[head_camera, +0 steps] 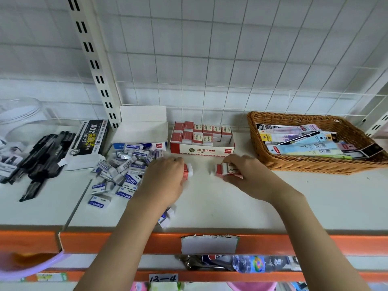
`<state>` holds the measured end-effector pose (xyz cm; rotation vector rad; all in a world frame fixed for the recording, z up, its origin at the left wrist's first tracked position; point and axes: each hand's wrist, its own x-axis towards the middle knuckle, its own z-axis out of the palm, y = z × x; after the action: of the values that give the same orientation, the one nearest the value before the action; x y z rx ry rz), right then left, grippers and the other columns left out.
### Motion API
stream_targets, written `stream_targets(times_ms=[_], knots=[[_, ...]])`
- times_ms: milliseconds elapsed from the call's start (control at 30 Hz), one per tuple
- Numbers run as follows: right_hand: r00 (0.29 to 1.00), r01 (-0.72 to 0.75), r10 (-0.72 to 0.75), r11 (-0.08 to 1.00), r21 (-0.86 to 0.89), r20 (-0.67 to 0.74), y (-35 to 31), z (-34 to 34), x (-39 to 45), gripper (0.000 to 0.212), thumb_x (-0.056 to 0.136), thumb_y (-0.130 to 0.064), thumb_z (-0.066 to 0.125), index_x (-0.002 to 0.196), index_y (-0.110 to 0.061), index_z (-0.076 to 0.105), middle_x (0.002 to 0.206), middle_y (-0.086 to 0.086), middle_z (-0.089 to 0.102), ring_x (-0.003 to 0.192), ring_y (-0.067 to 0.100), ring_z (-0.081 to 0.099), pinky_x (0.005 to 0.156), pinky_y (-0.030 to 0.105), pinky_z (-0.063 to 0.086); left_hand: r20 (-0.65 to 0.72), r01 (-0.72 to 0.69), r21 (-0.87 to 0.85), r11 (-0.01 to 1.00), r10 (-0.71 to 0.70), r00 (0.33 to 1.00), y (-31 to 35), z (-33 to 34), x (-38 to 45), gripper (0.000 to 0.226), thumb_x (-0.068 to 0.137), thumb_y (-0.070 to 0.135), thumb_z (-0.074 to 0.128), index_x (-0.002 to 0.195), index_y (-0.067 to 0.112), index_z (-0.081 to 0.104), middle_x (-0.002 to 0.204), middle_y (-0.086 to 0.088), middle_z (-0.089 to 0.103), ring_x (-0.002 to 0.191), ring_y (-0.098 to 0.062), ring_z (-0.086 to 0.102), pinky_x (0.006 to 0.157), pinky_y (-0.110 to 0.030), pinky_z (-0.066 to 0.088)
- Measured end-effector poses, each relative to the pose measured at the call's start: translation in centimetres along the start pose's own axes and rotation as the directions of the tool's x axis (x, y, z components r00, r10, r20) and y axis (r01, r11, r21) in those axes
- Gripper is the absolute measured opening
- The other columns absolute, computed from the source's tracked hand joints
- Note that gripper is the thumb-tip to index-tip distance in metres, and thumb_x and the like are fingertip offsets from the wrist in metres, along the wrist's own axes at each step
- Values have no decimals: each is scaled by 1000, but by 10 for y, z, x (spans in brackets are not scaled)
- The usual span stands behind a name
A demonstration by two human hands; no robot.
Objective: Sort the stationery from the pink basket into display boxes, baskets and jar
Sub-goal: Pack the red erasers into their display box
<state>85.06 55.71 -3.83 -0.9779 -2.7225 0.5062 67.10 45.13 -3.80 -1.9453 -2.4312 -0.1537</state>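
On the white shelf, my left hand (165, 177) grips a red-and-white eraser (188, 170) just in front of the red 2B eraser display box (201, 151). My right hand (241, 171) pinches a small stack of red-and-white erasers (223, 169) against the shelf. The box holds several rows of the same erasers. To its left, a pile of blue-and-white erasers (121, 173) spills from an open white-and-blue box (142, 131). One blue eraser (167, 217) lies under my left forearm. A pink basket rim (31, 267) shows at the lower left.
A wicker basket (315, 162) with packaged pens stands at the right. Black pens (39, 158) and a black pen box (92, 137) lie at the left, with a clear jar (19, 116) behind. The wire grid wall backs the shelf; an orange rail (315, 242) edges its front.
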Motion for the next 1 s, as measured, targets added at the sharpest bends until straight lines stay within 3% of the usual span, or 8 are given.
stream_targets(times_ms=[133,400,500,600,700,800,900,1000], knots=[[995,-40,37,998,-39,-87,-3,-4,5,25,90,-18,61,113,-10,59,102,5,61,90,24,56,68,26,38,19,37,-10,999,-37,999,9,-4,4,21,92,25,55,109,12,53,105,-3,59,94,-21,59,76,-28,40],[992,-113,117,988,-107,36,-11,3,12,15,88,-28,62,94,-17,54,82,-8,49,72,9,45,60,20,31,161,26,-3,1000,-25,987,11,-8,11,22,92,9,54,113,14,59,106,-5,60,96,-23,59,75,-27,41],[991,-121,127,985,-126,39,-12,6,11,21,88,-31,61,100,-14,56,87,-3,52,79,14,47,65,23,33,201,40,-53,998,-29,979,8,-7,16,21,90,7,57,110,13,62,107,-7,63,96,-25,61,82,-31,48],[987,-143,149,984,-108,54,-13,4,12,20,87,-29,63,97,-14,56,89,0,56,79,18,52,64,25,37,210,66,-88,994,-47,977,5,-6,19,22,90,13,59,111,7,60,106,-10,62,95,-25,60,79,-30,46],[983,-153,153,988,8,-104,-18,-13,16,12,86,-28,64,89,-17,62,85,-3,63,75,18,59,66,28,48,172,95,-126,988,-72,982,5,-3,21,18,91,16,57,104,3,58,101,-11,61,86,-23,57,72,-26,41],[952,-224,220,975,6,-215,-25,-34,37,24,89,-33,61,68,-25,52,70,-9,56,62,12,50,54,22,37,141,126,-153,980,-105,985,6,-1,20,15,91,17,57,100,5,59,98,-9,62,89,-23,60,75,-28,44],[938,-340,319,922,-186,-134,-24,-42,71,33,89,-32,59,66,-12,46,67,2,51,64,19,51,44,23,31,122,141,-177,974,-120,985,6,0,20,15,91,18,57,100,6,59,98,-8,63,90,-23,61,80,-30,49],[929,-352,371,885,-305,3,-25,-41,96,26,85,-15,60,65,-10,43,67,4,49,73,24,52,44,21,31,133,157,-195,968,-132,982,6,-1,20,13,92,15,55,100,6,60,99,-9,63,91,-24,61,81,-32,49]])
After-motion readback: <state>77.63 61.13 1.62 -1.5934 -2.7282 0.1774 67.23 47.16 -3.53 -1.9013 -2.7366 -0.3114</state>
